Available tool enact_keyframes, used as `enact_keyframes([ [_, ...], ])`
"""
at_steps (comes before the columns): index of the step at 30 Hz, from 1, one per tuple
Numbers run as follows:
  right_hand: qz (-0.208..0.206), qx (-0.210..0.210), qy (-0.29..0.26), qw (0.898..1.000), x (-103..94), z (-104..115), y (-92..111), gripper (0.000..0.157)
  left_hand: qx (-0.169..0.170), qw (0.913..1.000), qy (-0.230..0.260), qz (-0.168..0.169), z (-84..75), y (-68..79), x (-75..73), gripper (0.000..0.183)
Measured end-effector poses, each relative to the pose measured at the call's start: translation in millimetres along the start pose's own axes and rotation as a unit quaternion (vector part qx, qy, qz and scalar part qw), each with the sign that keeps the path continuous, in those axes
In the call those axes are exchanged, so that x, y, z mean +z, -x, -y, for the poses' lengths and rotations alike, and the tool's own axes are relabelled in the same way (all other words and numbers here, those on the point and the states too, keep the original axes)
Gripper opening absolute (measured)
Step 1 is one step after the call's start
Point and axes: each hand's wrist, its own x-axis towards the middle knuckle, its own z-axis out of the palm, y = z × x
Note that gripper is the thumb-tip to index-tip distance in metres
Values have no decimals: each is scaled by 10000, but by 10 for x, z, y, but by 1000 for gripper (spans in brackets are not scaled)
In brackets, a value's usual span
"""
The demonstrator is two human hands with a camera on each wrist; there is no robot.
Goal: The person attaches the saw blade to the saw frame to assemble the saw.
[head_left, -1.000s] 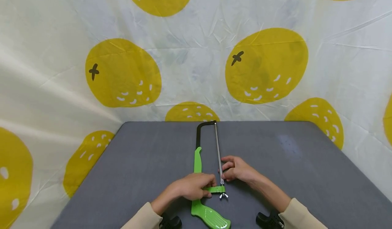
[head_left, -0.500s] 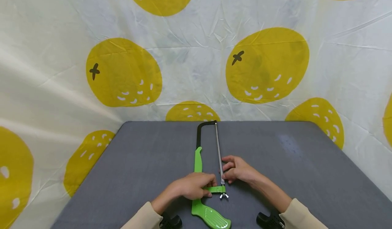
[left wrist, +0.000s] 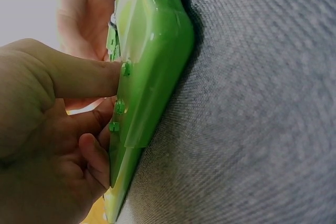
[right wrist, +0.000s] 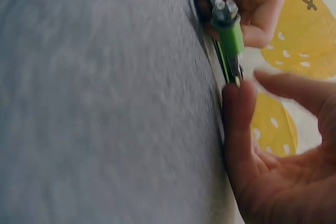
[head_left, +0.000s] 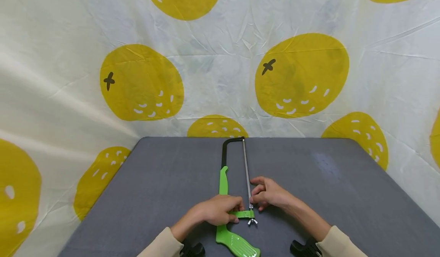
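1. Two pale beige cloth cuffs (head_left: 161,243) come in nearest, either side of the glossy green, ribbed handle (head_left: 240,245) of a hacksaw (head_left: 223,182), which lies mid-table with its grip toward the person.
2. A silvery metal wing nut (head_left: 252,222) sits at the end of a short green crossbar (head_left: 245,214). It probably sets tension; loosened too far, it could let the blade slip off its mount.
3. The person's left hand (head_left: 220,210) grips the green frame by that crossbar, thumb pressed on smooth moulding with small raised studs (left wrist: 119,107). Should this hold slacken, a sideways push could swivel the saw.
4. The right hand (head_left: 269,194) has its fingers loosely bent beside the thin, straight grey blade (head_left: 246,169), thumb and forefinger parted; whether a fingertip touches metal I cannot tell. A slip along any teeth, too small to make out, could nick skin.
5. Farther off, a matt black bar (head_left: 224,154) bends round a curved corner to the grey, fabric-textured table's (head_left: 165,180) far edge; a forward shove could drive it into the creased white cloth (head_left: 220,70) printed with round yellow fruit.
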Motion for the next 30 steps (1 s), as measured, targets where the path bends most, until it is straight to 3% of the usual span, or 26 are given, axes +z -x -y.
enact_keyframes([
  [9, 638, 165, -168, 9977, -56, 16, 93, 80, 13, 10000, 56, 40, -4, -5, -2, 18],
  [23, 990, 329, -260, 9942, -34, 37, 327, 74, 76, 9982, -393, -445, 16, -20, 3, 18],
  [30, 1067, 353, -253, 9933, -16, 14, 371, 68, -20, 9987, -314, -411, -7, -12, -7, 19],
])
